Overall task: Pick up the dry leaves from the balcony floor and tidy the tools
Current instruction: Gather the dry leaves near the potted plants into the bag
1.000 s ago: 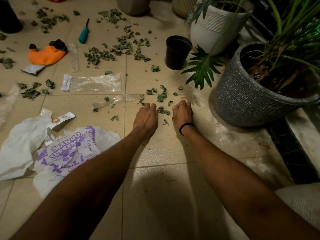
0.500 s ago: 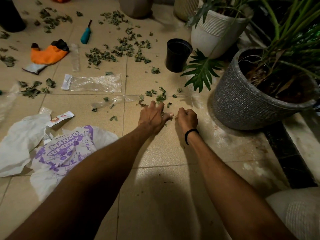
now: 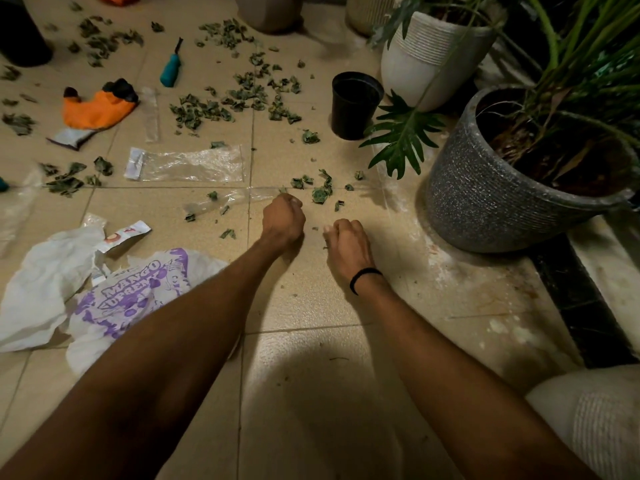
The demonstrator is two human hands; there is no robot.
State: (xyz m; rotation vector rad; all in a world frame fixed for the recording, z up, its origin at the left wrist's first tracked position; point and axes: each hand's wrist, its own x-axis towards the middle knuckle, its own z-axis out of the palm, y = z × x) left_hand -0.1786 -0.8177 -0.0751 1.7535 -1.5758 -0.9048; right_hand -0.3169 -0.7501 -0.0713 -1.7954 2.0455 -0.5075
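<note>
Dry green leaves lie scattered over the tiled balcony floor, with a small cluster (image 3: pixel 320 195) just ahead of my hands and a larger spread (image 3: pixel 221 105) farther back. My left hand (image 3: pixel 283 220) is curled into a fist on the tile beside that cluster, closed over leaves it has gathered. My right hand (image 3: pixel 346 237), with a black band on the wrist, is also curled, and a leaf scrap shows at its fingertips. An orange and black glove (image 3: pixel 97 107) and a teal-handled tool (image 3: pixel 170 72) lie at the back left.
A grey speckled planter (image 3: pixel 485 202) stands close on the right, with a small black pot (image 3: pixel 355 103) and a white pot (image 3: pixel 426 57) behind it. A purple-printed plastic bag (image 3: pixel 121 299) and white paper (image 3: pixel 38 285) lie at the left, and a clear sleeve (image 3: pixel 194 164) lies ahead.
My left hand spread over the leaves lying between my hands, then closed into a fist; those leaves are gone from the tile. My right hand drew back slightly, staying curled.
</note>
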